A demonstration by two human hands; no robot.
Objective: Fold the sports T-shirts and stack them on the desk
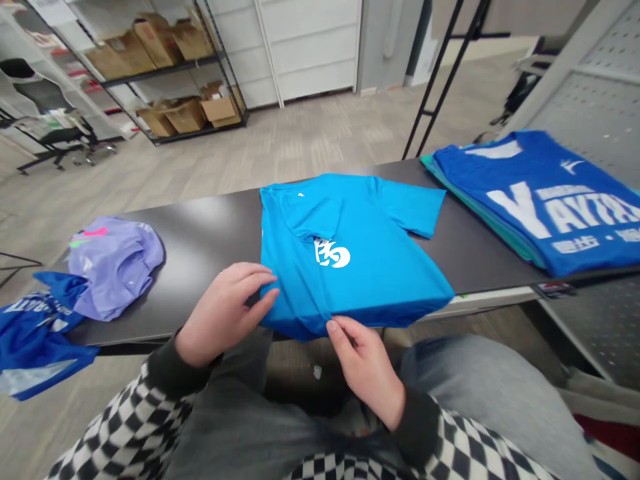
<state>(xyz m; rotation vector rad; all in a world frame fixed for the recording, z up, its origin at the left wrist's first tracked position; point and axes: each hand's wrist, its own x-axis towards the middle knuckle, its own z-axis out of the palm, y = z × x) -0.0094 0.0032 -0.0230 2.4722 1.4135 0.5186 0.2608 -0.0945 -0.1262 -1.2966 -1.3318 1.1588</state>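
Observation:
A bright blue T-shirt (385,260) with a white print lies on the dark table, its left side folded over towards the middle. One sleeve sticks out at the right, while the other lies across the chest. My right hand (367,363) pinches the shirt's lower edge between thumb and fingers, near the edge of the folded part. At the fold on the left, my left hand (230,310) has its fingers stretched out, thumb apart, with the fingertips at the cloth. The shirt's hem hangs a little over the table's near edge.
To the right is a stack of folded shirts, a dark blue one (555,200) with white lettering on top. A crumpled purple shirt (117,267) and a blue garment (40,333) lie at the table's (200,233) left end. Behind stand shelves with cardboard boxes (185,115).

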